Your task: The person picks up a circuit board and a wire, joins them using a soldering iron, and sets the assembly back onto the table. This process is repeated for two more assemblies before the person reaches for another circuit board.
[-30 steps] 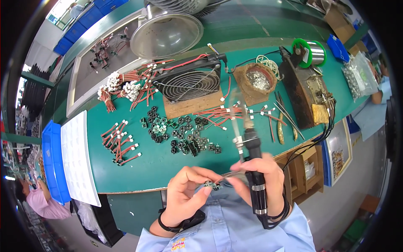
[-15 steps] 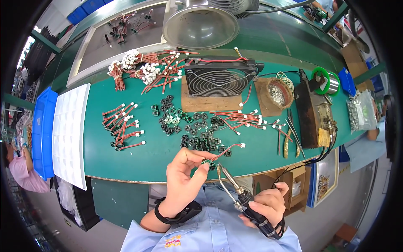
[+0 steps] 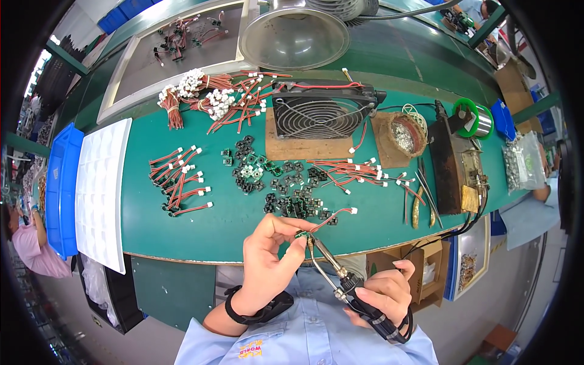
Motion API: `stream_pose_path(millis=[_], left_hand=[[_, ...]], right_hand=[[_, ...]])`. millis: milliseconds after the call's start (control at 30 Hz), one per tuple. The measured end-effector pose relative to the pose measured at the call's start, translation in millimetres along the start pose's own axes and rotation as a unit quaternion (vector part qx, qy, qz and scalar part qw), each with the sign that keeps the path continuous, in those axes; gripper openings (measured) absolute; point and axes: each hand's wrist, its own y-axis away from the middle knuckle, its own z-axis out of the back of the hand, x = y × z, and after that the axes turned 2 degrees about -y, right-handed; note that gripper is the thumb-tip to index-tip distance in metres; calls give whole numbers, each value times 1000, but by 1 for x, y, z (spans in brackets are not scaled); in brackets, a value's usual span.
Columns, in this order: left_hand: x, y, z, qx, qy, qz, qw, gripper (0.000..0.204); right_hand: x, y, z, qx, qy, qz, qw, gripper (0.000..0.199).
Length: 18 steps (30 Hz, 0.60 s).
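Between the thumb and fingers of my left hand (image 3: pixel 271 252) is a small green circuit board (image 3: pixel 302 233), held just past the bench's front edge. A red-and-black wire lead (image 3: pixel 331 220) with a white connector runs from the board up to the right. My right hand (image 3: pixel 386 298) is closed around the black handle of a soldering iron (image 3: pixel 327 255) with a thin metal side tube. The iron's tip is at the board; whether it touches cannot be made out. Just beyond my left hand lies a pile of small black components (image 3: pixel 295 204).
Finished-looking wired boards (image 3: pixel 179 182) lie left, loose wire leads (image 3: pixel 350 171) right. A fan (image 3: pixel 319 115) stands behind, near a round solder-scrap pot (image 3: pixel 404 137). Tweezers (image 3: pixel 427 194), a soldering station (image 3: pixel 450 170) and a solder reel (image 3: pixel 477 120) are right; a white tray (image 3: pixel 100 188) and blue bin (image 3: pixel 64 188) left.
The iron's tip has moved slightly left and up to the board, with my right hand shifting a little. My left hand keeps its hold on the board.
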Motion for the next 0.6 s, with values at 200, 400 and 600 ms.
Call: stream_pose_path(millis=[200,400,600], left_hand=[[-1,0,-4,1,-5,2,1000,12],[-2,1,-8,1,-1,8,1000,12],[-3,1,-10,-1,-6,8,1000,12]], right_hand=[[-2,1,3,-1,-8,1,1000,41],[-3,3,7,2,-9,1,1000,41],[-7,4,8,4,-11,13,1000,42]])
